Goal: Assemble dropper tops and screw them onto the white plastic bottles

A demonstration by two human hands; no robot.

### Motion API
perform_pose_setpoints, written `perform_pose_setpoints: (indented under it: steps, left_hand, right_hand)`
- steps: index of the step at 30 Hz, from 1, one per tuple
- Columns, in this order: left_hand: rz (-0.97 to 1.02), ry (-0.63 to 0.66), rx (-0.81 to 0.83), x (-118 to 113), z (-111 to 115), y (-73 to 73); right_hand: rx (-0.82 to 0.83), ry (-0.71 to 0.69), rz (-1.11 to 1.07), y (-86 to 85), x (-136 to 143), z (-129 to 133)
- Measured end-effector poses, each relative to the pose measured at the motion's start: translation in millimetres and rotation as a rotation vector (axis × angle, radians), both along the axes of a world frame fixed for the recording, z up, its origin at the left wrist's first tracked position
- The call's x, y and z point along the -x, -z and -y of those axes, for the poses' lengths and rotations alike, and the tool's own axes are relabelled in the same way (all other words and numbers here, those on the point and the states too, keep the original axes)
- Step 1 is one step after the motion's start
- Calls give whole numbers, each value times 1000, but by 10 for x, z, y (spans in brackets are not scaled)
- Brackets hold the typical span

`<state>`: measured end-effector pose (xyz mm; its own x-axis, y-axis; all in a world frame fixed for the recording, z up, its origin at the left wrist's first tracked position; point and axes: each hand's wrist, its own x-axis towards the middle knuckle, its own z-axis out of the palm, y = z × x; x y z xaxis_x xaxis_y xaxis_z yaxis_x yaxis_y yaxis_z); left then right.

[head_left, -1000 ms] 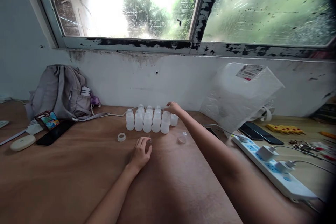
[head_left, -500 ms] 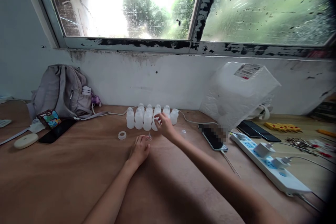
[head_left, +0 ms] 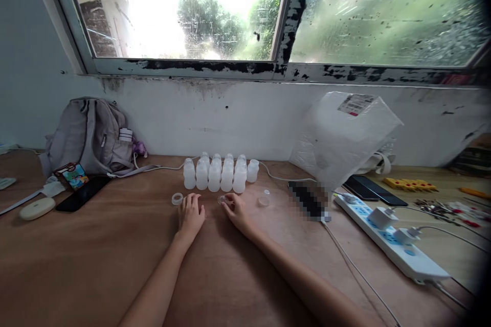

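Several frosted white bottles (head_left: 214, 176) stand upright in rows near the wall. My left hand (head_left: 191, 214) lies on the table with its fingers apart and nothing in it, just right of a clear ring (head_left: 177, 199). My right hand (head_left: 236, 210) has its thumb and forefinger closed on a small clear piece (head_left: 222, 199) in front of the bottles. A translucent cap (head_left: 264, 199) rests on the table to the right of my right hand.
A grey backpack (head_left: 90, 135) and a black phone (head_left: 82, 194) are at the left. At the right are a plastic bag (head_left: 345, 133), a phone on a cable (head_left: 307, 198) and a white power strip (head_left: 391, 240). A round cream case (head_left: 37, 208) sits far left.
My right hand has come down from the bottles to the small clear piece. My left hand has moved left, away from that piece, toward the ring. The cap at the right now shows fully.
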<state>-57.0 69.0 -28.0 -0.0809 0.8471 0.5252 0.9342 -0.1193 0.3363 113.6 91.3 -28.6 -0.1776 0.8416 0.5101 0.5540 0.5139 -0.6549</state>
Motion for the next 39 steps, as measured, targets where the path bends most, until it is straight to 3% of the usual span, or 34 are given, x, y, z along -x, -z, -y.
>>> perform_pose_setpoints:
  steps: [8,11,17,21,25,32,39]
  left_hand:
    - [-132,-214,47,-3,53,-15]
    - [-114,-216,38,26,40,-21]
    - [33,102,38,-112,69,-64]
    - [10,103,20,-230,117,-15]
    - [12,82,109,-239,134,17]
    - [274,427,71,-360,215,-108]
    - [424,589,93,-455,309,-172]
  right_hand:
    - [174,14,-144,7,-408,326]
    - [221,21,-240,-4,-428,334]
    - [253,20,-368,-50,-384,368]
    - [249,48,-369,-62,-383,402]
    - [218,30,-359,-62,-371,424]
    - [232,33,-322,-61,-354,434]
    - [250,-55,-328,-68,-346,471]
